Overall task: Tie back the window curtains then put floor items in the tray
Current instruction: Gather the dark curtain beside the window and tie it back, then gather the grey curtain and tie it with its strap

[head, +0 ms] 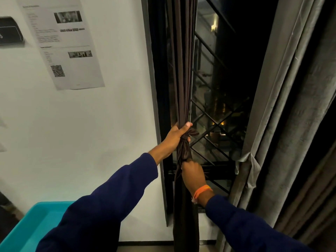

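My left hand is wrapped around the gathered dark brown fabric curtain, fingers curled on the bunch right at its knot. My right hand grips the same curtain just below the knot, an orange band on that wrist. The curtain hangs at the left side of the dark window, in front of its black diagonal metal grille. A grey pleated curtain hangs at the right. A turquoise plastic tray sits at lower left, below a printed paper sheet on the white wall.
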